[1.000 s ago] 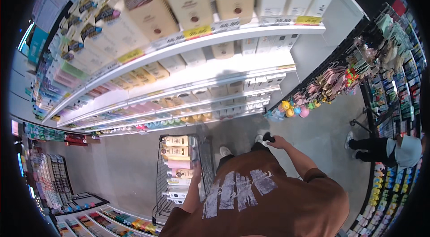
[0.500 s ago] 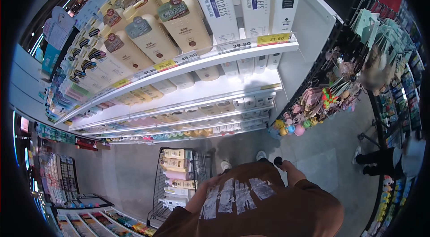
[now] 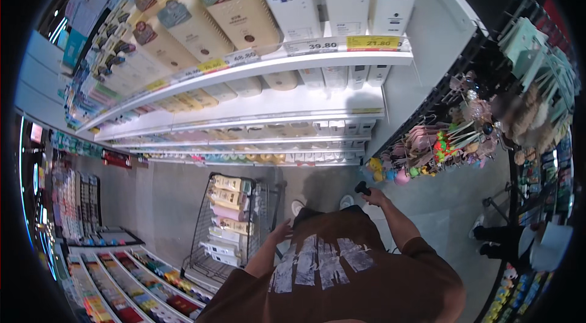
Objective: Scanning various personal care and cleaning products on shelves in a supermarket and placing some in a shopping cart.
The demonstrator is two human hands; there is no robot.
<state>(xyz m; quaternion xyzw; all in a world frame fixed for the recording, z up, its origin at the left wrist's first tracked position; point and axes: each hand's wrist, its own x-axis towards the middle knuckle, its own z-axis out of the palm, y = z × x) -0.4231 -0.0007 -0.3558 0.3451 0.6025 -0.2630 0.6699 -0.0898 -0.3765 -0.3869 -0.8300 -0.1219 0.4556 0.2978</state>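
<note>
My right hand (image 3: 378, 198) is closed around a small black handheld device (image 3: 362, 188) with a rounded head, in front of my body and below the shelves. My left hand (image 3: 282, 231) hangs at my left side with its fingers extended, holding nothing. It is nearest to a wire shopping cart (image 3: 196, 234), apart from it. In the cart lie cream bottles (image 3: 229, 183), a pink bottle (image 3: 229, 211) and white boxes (image 3: 222, 254).
White shelves (image 3: 274, 63) stand ahead, with cream pump bottles (image 3: 241, 15) and white boxes (image 3: 346, 9) on the top one. Hanging accessories (image 3: 439, 146) line a rack at right. Another person (image 3: 510, 240) stands at far right. A low display rack (image 3: 122, 286) is behind left.
My right hand has come forward and left with the black device, which shows more fully. My left hand has moved out from my shirt. My view has shifted closer to the shelves.
</note>
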